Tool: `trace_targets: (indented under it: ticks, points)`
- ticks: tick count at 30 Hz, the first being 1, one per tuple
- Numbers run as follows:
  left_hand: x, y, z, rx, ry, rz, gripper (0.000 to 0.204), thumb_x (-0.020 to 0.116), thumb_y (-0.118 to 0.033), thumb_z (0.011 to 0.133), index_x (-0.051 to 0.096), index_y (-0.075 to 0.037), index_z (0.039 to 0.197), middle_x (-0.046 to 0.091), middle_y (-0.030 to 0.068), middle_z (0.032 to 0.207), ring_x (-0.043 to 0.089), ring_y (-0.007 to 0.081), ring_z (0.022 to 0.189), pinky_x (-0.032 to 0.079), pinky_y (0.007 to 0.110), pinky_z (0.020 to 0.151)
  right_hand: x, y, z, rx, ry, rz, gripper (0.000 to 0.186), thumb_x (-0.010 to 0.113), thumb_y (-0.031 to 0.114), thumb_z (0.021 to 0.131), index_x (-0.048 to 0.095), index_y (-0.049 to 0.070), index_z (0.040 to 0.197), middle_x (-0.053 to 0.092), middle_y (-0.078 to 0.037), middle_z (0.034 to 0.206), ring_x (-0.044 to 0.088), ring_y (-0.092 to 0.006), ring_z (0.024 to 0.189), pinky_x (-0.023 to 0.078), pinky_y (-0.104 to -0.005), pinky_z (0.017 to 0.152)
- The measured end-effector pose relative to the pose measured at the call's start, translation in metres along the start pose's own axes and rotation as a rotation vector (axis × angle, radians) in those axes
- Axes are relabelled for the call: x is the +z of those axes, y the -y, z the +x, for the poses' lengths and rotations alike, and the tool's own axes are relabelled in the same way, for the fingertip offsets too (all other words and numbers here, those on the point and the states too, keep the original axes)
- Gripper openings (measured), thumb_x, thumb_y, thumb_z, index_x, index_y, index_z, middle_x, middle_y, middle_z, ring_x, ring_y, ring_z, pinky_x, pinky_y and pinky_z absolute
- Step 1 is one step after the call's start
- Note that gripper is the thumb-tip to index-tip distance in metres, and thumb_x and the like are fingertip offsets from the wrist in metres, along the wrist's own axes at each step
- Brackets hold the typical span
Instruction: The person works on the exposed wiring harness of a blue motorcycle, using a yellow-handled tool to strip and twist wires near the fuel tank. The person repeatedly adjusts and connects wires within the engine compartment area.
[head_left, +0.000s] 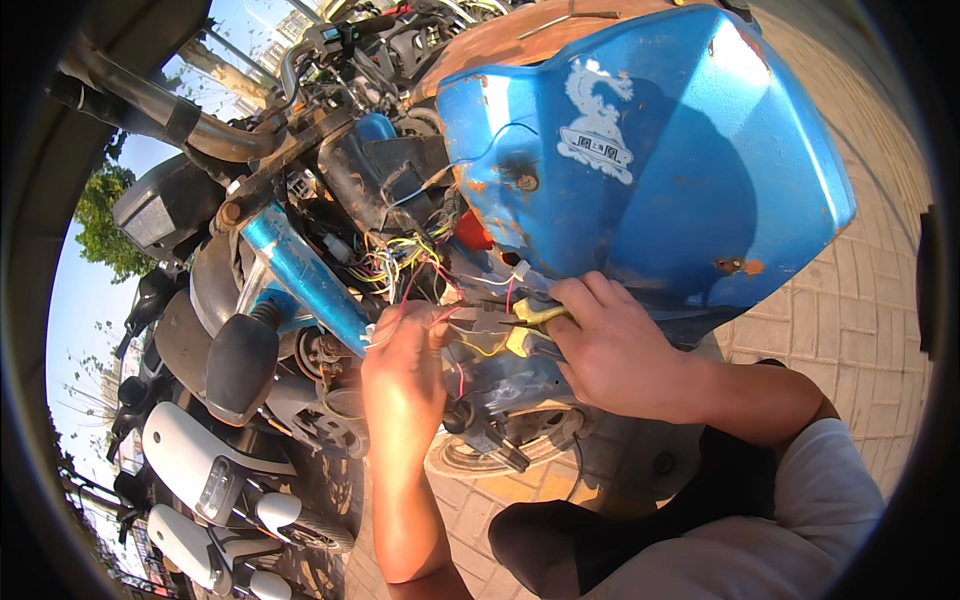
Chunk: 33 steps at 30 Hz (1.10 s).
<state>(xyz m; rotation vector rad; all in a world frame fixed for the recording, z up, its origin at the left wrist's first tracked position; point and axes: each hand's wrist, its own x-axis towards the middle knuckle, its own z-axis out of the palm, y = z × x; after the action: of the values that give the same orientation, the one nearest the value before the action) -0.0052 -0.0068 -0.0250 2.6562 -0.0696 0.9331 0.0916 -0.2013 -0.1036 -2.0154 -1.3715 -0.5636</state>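
Observation:
A stripped blue scooter stands in front of me with its wiring exposed. A tangle of yellow, red and white wires (405, 262) hangs from its black frame. My left hand (403, 375) pinches a few thin red and white wires just below that tangle. My right hand (607, 345) grips a yellow-handled tool (537, 317), its tip pointing left at the wires between both hands. A detached blue body panel (660, 150) with rust spots and a white emblem leans above my right hand.
Scooter handlebars (330, 45) and a metal pipe (150, 105) sit at top left. White parked scooters (205, 480) line the lower left. A scooter wheel (510, 445) rests on tan brick paving (860, 320). My bent knees fill the bottom right.

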Motion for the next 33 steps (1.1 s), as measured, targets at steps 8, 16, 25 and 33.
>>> trace_targets:
  ticks: [8, 16, 25, 33]
  points:
    - [0.004, 0.004, 0.001, -0.058, -0.034, 0.027, 0.007, 0.065, -0.003, 0.097, 0.064, 0.002, 0.091, 0.062, 0.0063, 0.078, 0.059, 0.0163, 0.07, 0.047, 0.028, 0.069, 0.017, 0.01, -0.007, 0.139, -0.002, 0.374, 0.025, 0.074, 0.01, 0.076, 0.065, -0.006, 0.094, 0.052, -0.019, 0.108, 0.051, -0.036, 0.102, 0.044, -0.0436, 0.087]
    - [0.004, 0.003, 0.0, -0.042, -0.047, 0.028, 0.007, 0.065, -0.004, 0.097, 0.065, 0.002, 0.092, 0.064, 0.0067, 0.079, 0.061, 0.0164, 0.069, 0.047, 0.028, 0.068, 0.01, 0.004, 0.002, 0.018, -0.164, -0.008, 0.02, 0.063, 0.01, 0.078, 0.065, -0.004, 0.092, 0.055, -0.02, 0.116, 0.051, -0.0324, 0.105, 0.042, -0.0428, 0.089]
    - [0.003, 0.001, -0.001, -0.066, -0.043, 0.016, 0.007, 0.066, -0.004, 0.097, 0.066, 0.001, 0.093, 0.064, 0.0065, 0.077, 0.062, 0.0162, 0.07, 0.048, 0.029, 0.069, 0.002, 0.001, 0.007, -0.019, -0.096, -0.089, 0.018, 0.064, 0.01, 0.076, 0.067, -0.003, 0.088, 0.055, -0.018, 0.114, 0.052, -0.0297, 0.102, 0.042, -0.0393, 0.085]
    - [0.005, 0.0, 0.0, -0.118, -0.043, -0.017, 0.007, 0.066, -0.004, 0.096, 0.067, 0.002, 0.1, 0.065, 0.0096, 0.083, 0.063, 0.0199, 0.075, 0.049, 0.031, 0.07, 0.0, -0.002, 0.005, 0.04, 0.016, 0.066, 0.02, 0.067, 0.01, 0.076, 0.067, -0.004, 0.09, 0.055, -0.018, 0.114, 0.054, -0.0321, 0.1, 0.045, -0.0411, 0.083]
